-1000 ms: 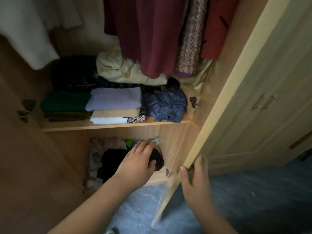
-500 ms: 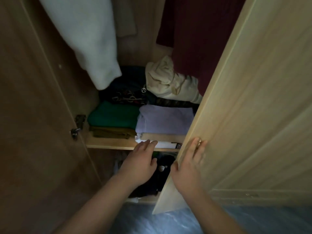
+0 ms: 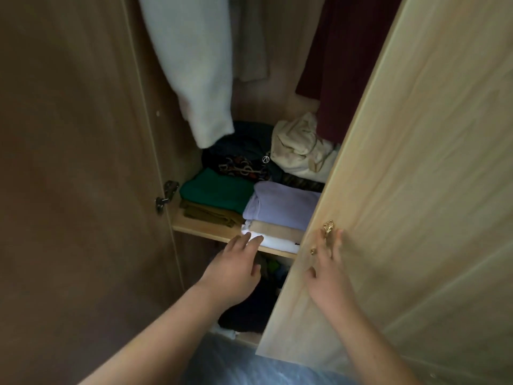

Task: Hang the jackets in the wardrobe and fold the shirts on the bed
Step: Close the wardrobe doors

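Standing half open, the wardrobe (image 3: 280,51) held a white fleecy jacket (image 3: 200,79) at upper centre and a maroon garment (image 3: 341,65) at upper right. Its shelf (image 3: 200,227) at centre carried folded clothes: a green pile (image 3: 219,190), a lilac pile (image 3: 283,207) and a cream bundle (image 3: 299,145) behind. The left hand (image 3: 233,273) reached, fingers straight, to the shelf edge. The right hand (image 3: 329,273) lay spread on the pale door (image 3: 416,190) beside a gold handle (image 3: 327,227). Grey-blue floor (image 3: 249,368) showed at the bottom.
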Tool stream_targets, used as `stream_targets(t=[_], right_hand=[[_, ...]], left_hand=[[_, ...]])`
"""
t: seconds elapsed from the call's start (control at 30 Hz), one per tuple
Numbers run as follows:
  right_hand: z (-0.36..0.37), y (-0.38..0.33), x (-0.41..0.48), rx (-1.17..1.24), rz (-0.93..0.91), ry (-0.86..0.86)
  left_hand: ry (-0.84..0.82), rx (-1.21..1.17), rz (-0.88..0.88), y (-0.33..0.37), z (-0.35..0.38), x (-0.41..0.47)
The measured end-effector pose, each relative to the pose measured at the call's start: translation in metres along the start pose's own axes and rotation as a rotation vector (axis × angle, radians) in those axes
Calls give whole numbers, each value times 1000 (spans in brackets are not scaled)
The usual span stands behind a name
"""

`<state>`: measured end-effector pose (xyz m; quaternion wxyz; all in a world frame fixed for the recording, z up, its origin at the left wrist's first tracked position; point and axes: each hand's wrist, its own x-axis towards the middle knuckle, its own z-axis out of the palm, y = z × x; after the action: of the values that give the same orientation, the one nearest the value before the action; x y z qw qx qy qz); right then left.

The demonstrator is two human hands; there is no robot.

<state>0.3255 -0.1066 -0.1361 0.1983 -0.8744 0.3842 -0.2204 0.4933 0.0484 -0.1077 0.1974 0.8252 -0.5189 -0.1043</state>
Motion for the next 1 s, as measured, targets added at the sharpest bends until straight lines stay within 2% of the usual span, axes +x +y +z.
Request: stream_targets(t=[0.2,0.3,0.43,0.57,0.63,0.8,0.93,1.0], right_hand=[[-25,28,4,-225,-111,-132],[-27,21,14,-216,-107,-115],[-11,-34,-27,-160,-135,-212],[24,-109,-105,-90,-331,-456],[39,-143,-137,-64,-411,-511],[58,-217,-185,-22,-504,-514],[64,-261,-207,12,-451,-467],[65,-276,-218,24,-403,-439]], left_hand=[[34,79,-176,5,9,-68],[36,115,-266,3,9,-114],[84,209,-395,-12,1,-194],[103,207,-516,-40,-16,-273],[145,189,-564,-56,-23,-306],[279,141,-599,-103,-58,-366],[325,-109,-686,-140,-105,-366],[340,-205,-636,-152,-128,-355]])
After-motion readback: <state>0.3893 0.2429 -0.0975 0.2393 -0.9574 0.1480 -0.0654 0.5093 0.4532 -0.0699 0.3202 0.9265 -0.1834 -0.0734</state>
